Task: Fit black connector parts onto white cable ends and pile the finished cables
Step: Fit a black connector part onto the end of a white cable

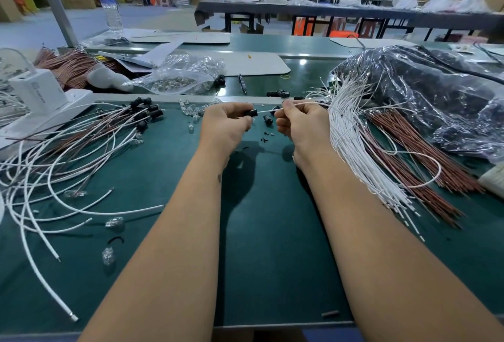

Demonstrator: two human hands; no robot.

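My left hand [225, 123] pinches a small black connector part [252, 113] above the green mat. My right hand [300, 120] pinches a thin white cable [270, 110] whose free end points left at the connector, almost touching it. That cable runs back to the right and loops over the bundle of bare white cables [351, 145]. Another black connector [268, 119] lies on the mat between my hands. To the left lies a loose pile of finished cables [81, 150] with black connectors [144, 112] on their far ends.
A bundle of brown wires [414, 156] lies right of the white ones, beside a big clear bag of black parts [436, 96]. A white power strip with charger [41, 101], a zip bag [177, 79], loose clear bulbs [113, 223] and a water bottle [109, 3] sit around the mat.
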